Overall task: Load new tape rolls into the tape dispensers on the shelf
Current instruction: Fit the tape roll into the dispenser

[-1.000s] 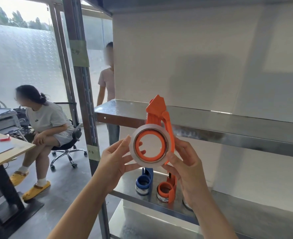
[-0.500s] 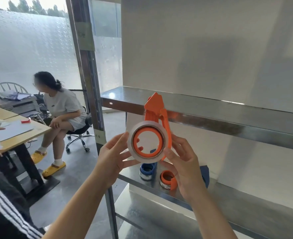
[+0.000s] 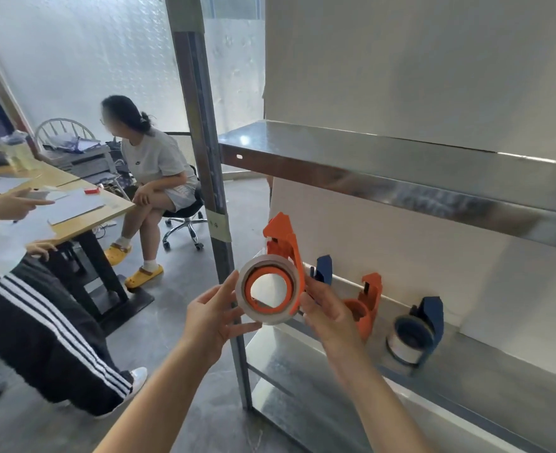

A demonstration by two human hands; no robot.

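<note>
Half done maybe: pinching roll [image 3: 270, 319] with left hand [image 3: 209, 318] fingers [image 3: 228, 286], gripping held dispenser [image 3: 281, 230] with right hand [image 3: 329, 318], with blue dispenser [image 3: 433, 312] full, orange dispenser [image 3: 372, 294] seemingly empty.

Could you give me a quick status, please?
Left hand holds tape roll, right hand grips orange dispenser. Roll seated on dispenser. Nothing blocks shelf.
</note>
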